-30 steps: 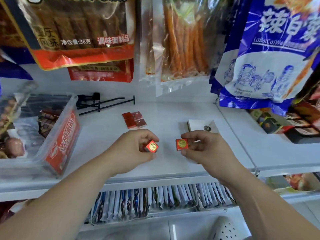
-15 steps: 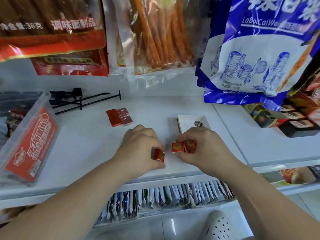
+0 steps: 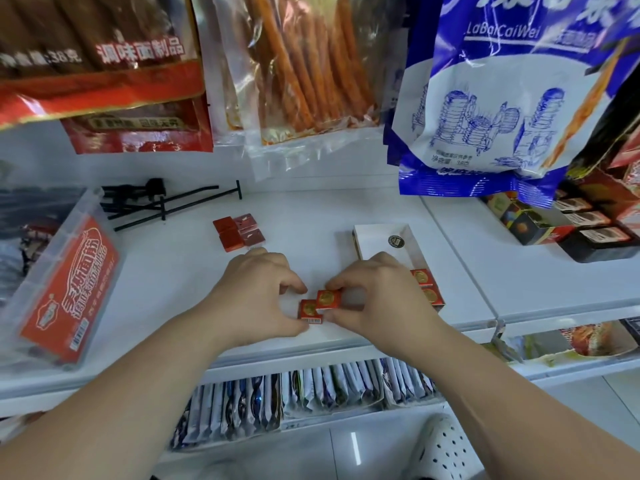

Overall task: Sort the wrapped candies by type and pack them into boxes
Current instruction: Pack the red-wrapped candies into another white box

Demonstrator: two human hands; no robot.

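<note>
Both hands have dropped to the white shelf [image 3: 166, 271] and brought their candies together. Hanging snack bags [image 3: 502, 98] are cut off at the top. A clear tub [image 3: 69, 289] runs off the left edge, its contents blurred. The right hand [image 3: 377, 296] hides much of the white box [image 3: 381, 237], where two gold-stamped candies [image 3: 423, 277] show at the near end. The left hand [image 3: 256, 296] pinches a red candy [image 3: 308, 309]; the right pinches a second candy [image 3: 328, 299] that overlaps it. Loose red candies [image 3: 239, 232] lie behind.
</note>
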